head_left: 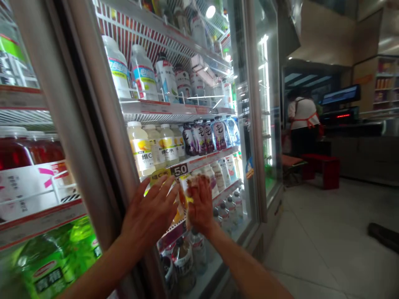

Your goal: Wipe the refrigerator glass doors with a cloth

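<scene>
My left hand [151, 207] has its fingers spread in front of the glass door, over the yellow shelf label [159, 174] and beside the metal door frame [102, 137]. It holds nothing. Right of it, my right hand [199, 203] presses a crumpled light cloth [199, 181] with brown spots against the glass. Behind the glass, juice bottles [140, 149] with yellow labels and dark purple bottles [208, 135] stand on the shelf above my hands.
At the left, another cooler section holds green bottles [46, 265] and red drinks [18, 151]. A person [304, 114] in an apron stands at the back right near a counter with a monitor [341, 94]. A red stool [331, 170] stands on the tiled floor [324, 236].
</scene>
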`<state>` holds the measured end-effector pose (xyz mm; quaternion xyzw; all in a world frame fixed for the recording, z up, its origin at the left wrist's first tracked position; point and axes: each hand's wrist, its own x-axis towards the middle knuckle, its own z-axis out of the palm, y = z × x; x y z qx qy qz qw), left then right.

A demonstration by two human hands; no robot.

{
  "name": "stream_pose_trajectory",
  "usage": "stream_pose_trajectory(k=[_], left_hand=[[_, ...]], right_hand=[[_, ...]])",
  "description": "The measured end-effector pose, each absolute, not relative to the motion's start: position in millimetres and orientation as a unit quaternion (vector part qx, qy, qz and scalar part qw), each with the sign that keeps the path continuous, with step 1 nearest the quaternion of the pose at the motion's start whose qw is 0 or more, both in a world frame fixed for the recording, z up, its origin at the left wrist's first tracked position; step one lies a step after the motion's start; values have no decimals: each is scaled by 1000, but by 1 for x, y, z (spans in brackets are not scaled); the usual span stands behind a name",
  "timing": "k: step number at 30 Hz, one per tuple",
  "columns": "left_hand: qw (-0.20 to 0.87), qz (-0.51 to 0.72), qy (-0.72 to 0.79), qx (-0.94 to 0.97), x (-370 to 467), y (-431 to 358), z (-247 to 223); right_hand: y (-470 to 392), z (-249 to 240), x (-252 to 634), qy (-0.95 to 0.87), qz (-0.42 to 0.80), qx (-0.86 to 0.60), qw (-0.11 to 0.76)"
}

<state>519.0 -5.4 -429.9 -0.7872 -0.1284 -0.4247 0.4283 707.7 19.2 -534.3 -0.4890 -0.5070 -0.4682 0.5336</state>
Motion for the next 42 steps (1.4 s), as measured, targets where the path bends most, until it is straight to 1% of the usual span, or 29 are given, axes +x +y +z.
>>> stream_pose_trajectory(k=[2,3,6,8,10,13,16,18,21,25,28,31,33,34,36,38,40,42], left_hand=[[445,-419,-124,-781,519,-6,-433],[447,-413,-122,-784,518,-6,-436],[445,-397,-108,-796,518,-5,-447],[444,-397,-108,-796,519,-4,-452],[441,-410,-115,-790,520,-3,-453],[430,-423,-128,-787,520,-4,-453],[407,-413,-151,-801,520,-7,-453],[387,-410,-167,-809,521,-10,-452],[348,-441,-201,-803,530,-16,-448],[308,-493,-271,-767,552,-16,-437],[303,-516,-291,-746,564,-7,-426],[306,-528,-286,-738,571,1,-410],[308,-541,-286,-728,573,5,-392],[314,-542,-285,-725,573,6,-380],[333,-534,-281,-725,569,8,-351],[354,-523,-291,-719,562,8,-316],[360,-521,-322,-704,556,8,-279],[356,-521,-353,-691,552,8,-249]], right_hand=[[17,-542,694,-516,-475,-484,522],[18,-542,695,-501,-479,-488,530],[24,-526,713,-411,-477,-507,589],[27,-514,714,-386,-475,-508,606],[26,-510,700,-433,-484,-490,582],[17,-510,675,-523,-502,-462,511],[9,-500,679,-547,-524,-465,458],[8,-488,693,-536,-532,-474,453],[12,-473,713,-537,-536,-457,463],[16,-454,739,-576,-543,-427,438],[19,-423,771,-543,-536,-451,462],[25,-384,787,-485,-520,-467,526],[28,-364,775,-489,-513,-456,538],[28,-355,765,-512,-513,-442,528],[26,-340,750,-581,-520,-401,481],[23,-323,756,-616,-527,-374,450],[22,-302,786,-573,-527,-399,484],[24,-280,821,-483,-508,-456,549]])
